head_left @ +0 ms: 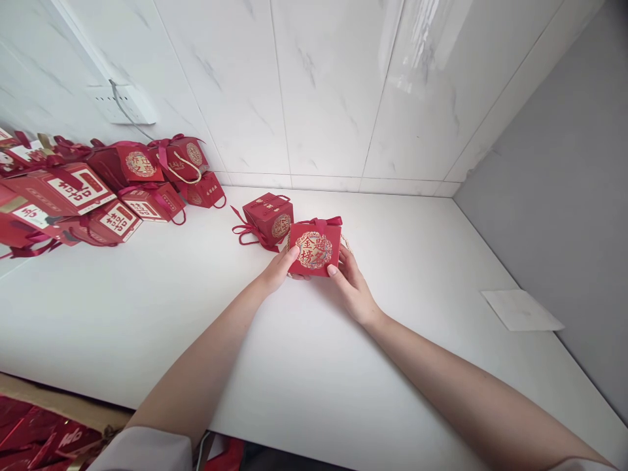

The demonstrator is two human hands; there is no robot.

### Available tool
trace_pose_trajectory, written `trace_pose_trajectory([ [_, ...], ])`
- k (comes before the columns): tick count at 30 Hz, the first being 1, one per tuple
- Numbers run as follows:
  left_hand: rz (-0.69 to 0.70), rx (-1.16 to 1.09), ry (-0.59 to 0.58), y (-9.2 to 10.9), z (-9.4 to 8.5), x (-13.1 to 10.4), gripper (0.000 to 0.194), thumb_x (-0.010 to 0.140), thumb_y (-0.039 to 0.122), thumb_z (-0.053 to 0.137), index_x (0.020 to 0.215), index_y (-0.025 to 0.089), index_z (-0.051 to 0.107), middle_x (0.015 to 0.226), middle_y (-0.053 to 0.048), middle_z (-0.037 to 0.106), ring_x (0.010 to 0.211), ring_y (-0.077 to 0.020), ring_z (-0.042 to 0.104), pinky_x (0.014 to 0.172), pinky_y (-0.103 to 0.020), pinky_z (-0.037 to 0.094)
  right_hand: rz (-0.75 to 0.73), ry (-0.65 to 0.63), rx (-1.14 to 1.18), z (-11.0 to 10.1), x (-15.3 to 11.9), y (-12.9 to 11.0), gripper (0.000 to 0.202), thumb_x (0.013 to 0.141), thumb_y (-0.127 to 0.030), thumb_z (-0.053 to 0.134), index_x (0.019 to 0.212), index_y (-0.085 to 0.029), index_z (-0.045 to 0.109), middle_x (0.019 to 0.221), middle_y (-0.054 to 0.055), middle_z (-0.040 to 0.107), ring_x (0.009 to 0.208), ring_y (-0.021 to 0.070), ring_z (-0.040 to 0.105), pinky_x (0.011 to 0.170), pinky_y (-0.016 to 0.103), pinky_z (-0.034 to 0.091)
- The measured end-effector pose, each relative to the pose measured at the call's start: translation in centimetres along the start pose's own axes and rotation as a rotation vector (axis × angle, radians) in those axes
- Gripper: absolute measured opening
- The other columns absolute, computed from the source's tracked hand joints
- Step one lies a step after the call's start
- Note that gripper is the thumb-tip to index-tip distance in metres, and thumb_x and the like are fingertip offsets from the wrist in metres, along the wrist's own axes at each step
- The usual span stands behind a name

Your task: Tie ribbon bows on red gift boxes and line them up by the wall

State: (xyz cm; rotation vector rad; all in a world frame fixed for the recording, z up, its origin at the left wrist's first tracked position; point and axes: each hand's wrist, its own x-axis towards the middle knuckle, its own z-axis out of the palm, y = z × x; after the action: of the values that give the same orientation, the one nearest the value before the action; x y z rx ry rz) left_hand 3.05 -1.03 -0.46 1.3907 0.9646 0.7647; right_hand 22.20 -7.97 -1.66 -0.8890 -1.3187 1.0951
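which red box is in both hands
The red card box, its round gold emblem facing the camera, between left hand and right hand; the red box behind and piled red boxes are unheld.

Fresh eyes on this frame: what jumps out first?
The red box with a gold emblem and a ribbon on top, held mid-frame between the left hand and right hand. Then the pile of red boxes at far left by the wall, vivid against the white table. A second box sits just behind and left of the held one.
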Motion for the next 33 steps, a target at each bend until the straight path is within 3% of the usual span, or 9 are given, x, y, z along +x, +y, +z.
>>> trace_pose_trajectory([
  [5,-0.003,-0.006,0.019,0.6,0.4,-0.2,0.084,0.082,0.075,0.043,0.146,0.021,0.037,0.104,-0.015,0.074,0.085,-0.0288,0.072,0.068,-0.036,0.057,-0.006,-0.006,-0.016,-0.1,-0.1,-0.2,0.054,0.094,-0.053,0.051,0.145,-0.038,0.037,0.159,0.0,0.027,0.135,0.0246,0.043,0.112,0.048,0.04],
  [9,-0.024,0.014,0.011,1.1,0.5,-0.5,0.084,0.081,0.081,0.031,0.13,0.017,0.055,0.093,-0.013,0.075,0.064,-0.0227,0.071,0.057,-0.03,0.053,0.025,-0.018,-0.061,-0.3,-0.2,-0.1,0.068,0.089,-0.054,0.059,0.148,-0.04,0.03,0.159,0.0,0.025,0.137,0.028,0.041,0.11,0.052,0.04],
  [13,-0.062,0.049,-0.161,0.8,0.0,-0.6,0.106,0.071,0.091,0.008,0.103,0.01,0.068,0.078,-0.016,0.073,0.053,-0.0208,0.067,0.049,-0.028,0.047,0.045,-0.031,-0.018,-0.2,-0.3,0.3,0.084,0.084,-0.052,0.067,0.152,-0.039,0.019,0.15,0.006,0.042,0.12,0.0281,0.057,0.103,0.052,0.047],
  [15,-0.032,0.052,-0.254,0.8,-0.2,-0.8,0.108,0.066,0.094,0.011,0.102,0.01,0.067,0.079,-0.017,0.072,0.056,-0.0221,0.069,0.05,-0.028,0.046,0.059,-0.018,0.031,-0.1,-0.3,0.6,0.083,0.086,-0.052,0.064,0.153,-0.037,0.018,0.142,0.006,0.051,0.113,0.0267,0.062,0.1,0.05,0.051],
  [17,0.01,0.06,-0.3,1.0,-0.2,-0.9,0.102,0.063,0.095,0.026,0.109,0.012,0.064,0.085,-0.016,0.073,0.061,-0.0236,0.071,0.052,-0.028,0.047,0.086,0.022,0.039,-0.1,-0.3,0.9,0.081,0.086,-0.052,0.064,0.152,-0.037,0.019,0.135,0.006,0.057,0.107,0.0267,0.064,0.095,0.05,0.054],
  [19,0.02,0.088,-0.293,1.4,-0.1,-0.9,0.095,0.064,0.091,0.042,0.118,0.015,0.059,0.09,-0.015,0.073,0.064,-0.024,0.071,0.052,-0.026,0.045,0.114,0.051,0.019,-0.1,-0.2,1.1,0.079,0.087,-0.054,0.062,0.152,-0.036,0.02,0.128,0.006,0.061,0.097,0.0264,0.067,0.087,0.05,0.057],
  [21,-0.008,0.114,-0.252,1.7,0.1,-0.9,0.09,0.068,0.086,0.046,0.125,0.017,0.053,0.092,-0.014,0.072,0.064,-0.0233,0.072,0.052,-0.026,0.044,0.122,0.037,0.009,-0.1,-0.1,0.9,0.073,0.09,-0.055,0.057,0.151,-0.034,0.023,0.12,0.006,0.065,0.089,0.0265,0.068,0.082,0.05,0.058],
  [26,-0.072,0.163,-0.166,1.4,0.2,-0.8,0.085,0.075,0.087,0.029,0.113,0.015,0.056,0.081,-0.011,0.07,0.065,-0.0211,0.071,0.056,-0.026,0.045,0.097,-0.03,0.065,0.1,0.1,-0.1,0.056,0.093,-0.057,0.049,0.142,-0.032,0.04,0.118,0.007,0.066,0.097,0.0292,0.068,0.078,0.049,0.059],
  [33,-0.095,0.202,-0.162,1.3,0.1,-0.6,0.084,0.077,0.087,0.02,0.1,0.015,0.058,0.079,-0.01,0.07,0.066,-0.0205,0.071,0.057,-0.025,0.047,0.136,-0.028,0.098,0.2,-0.1,-0.8,0.056,0.095,-0.055,0.049,0.143,-0.03,0.036,0.12,0.007,0.065,0.096,0.0247,0.066,0.079,0.044,0.058],
])
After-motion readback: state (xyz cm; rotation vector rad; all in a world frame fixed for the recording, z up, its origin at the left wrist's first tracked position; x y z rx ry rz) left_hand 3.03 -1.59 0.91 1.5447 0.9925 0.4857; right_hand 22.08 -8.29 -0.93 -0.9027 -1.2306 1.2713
